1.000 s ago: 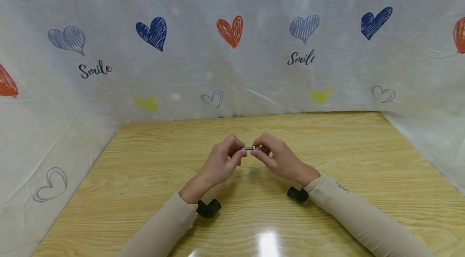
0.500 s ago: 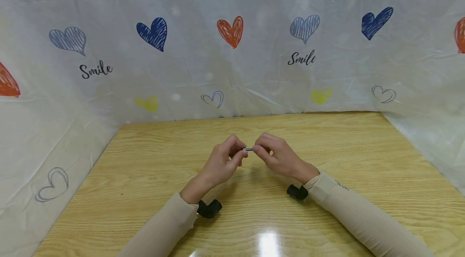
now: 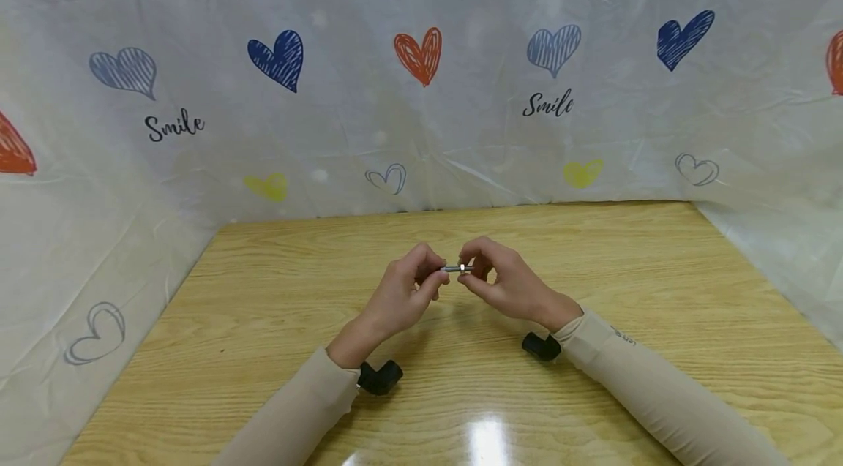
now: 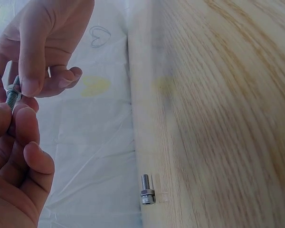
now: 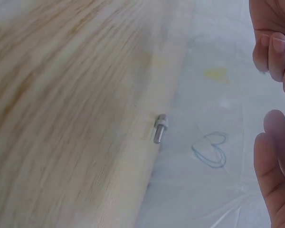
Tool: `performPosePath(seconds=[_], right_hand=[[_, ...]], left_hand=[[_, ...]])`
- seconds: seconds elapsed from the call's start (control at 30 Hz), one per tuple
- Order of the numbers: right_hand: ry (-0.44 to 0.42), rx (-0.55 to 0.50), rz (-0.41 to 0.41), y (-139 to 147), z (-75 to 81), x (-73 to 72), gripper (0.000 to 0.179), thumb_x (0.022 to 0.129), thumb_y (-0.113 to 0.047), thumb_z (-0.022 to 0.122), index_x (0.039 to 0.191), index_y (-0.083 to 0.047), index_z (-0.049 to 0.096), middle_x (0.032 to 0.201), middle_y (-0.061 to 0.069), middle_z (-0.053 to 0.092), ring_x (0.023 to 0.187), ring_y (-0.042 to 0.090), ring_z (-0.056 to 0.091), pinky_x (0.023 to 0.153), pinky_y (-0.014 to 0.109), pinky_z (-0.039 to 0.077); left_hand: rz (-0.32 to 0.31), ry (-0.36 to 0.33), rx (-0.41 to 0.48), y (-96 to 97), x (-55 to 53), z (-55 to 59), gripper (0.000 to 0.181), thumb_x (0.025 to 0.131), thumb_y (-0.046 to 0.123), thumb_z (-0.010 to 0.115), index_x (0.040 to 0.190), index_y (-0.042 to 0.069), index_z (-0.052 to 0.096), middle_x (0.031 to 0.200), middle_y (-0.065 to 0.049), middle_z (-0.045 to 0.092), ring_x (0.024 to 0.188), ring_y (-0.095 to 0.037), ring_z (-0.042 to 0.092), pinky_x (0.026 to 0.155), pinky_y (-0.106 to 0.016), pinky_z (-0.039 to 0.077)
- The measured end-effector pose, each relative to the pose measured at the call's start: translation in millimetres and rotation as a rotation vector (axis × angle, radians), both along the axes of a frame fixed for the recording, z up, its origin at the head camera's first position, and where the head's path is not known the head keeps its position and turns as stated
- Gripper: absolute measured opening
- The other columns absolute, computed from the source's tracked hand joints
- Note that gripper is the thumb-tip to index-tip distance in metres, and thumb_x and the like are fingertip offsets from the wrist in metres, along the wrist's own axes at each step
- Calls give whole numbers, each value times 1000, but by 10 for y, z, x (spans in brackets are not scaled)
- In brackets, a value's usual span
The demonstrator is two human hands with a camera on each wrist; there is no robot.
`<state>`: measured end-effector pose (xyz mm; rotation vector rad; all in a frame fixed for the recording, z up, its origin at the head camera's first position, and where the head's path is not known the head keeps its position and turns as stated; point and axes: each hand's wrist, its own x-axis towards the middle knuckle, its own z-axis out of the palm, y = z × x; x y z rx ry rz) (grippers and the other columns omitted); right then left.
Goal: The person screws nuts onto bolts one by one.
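Note:
My left hand (image 3: 403, 290) pinches one end of a small metal bolt (image 3: 451, 269), which lies roughly level above the table. A hex nut (image 3: 462, 268) sits on the bolt's shank, between the thumb and fingertips of my right hand (image 3: 510, 287). In the left wrist view, the bolt's threads (image 4: 11, 99) show between the two hands, and the right thumb is right at the nut (image 4: 13, 89). The left fingers cover the bolt's other end. From the right wrist, both hands are cut off at the frame's edge, and the held bolt is mostly hidden.
Another bolt with a nut on it (image 4: 147, 192) is on the wooden table (image 3: 263, 305); the hands hide it in the head view. White cloth (image 3: 461, 144) printed with hearts hangs behind and at both sides. Black wrist mounts (image 3: 380, 378) jut out below the sleeves.
Half a second ago the right fingers covered the nut; now they have parted slightly and the nut shows between them. The left hand holds the bolt in nearly the same place.

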<state>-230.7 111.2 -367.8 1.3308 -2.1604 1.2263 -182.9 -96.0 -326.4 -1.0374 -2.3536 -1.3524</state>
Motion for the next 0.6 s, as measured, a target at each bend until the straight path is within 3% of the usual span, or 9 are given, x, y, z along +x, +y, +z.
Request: performPosePath(seconds=[0.23, 0.6], right_hand=[[28, 7, 11, -10, 3, -5, 16, 91, -1, 63, 104, -8, 55, 93, 2, 57, 69, 8, 56, 61, 25, 48], [46, -14, 9, -15, -1, -14, 14, 89, -3, 66, 100, -11, 61, 91, -1, 58, 69, 10, 50, 61, 26, 48]], left_hand=[[-2, 6, 3, 3, -7, -3, 6, 92, -7, 57, 96, -5, 54, 78, -10, 62, 56, -12, 53, 48, -25, 44], [7, 1, 14, 2, 6, 7, 5, 92, -7, 57, 96, -5, 54, 77, -10, 60, 55, -16, 54, 47, -25, 42]])
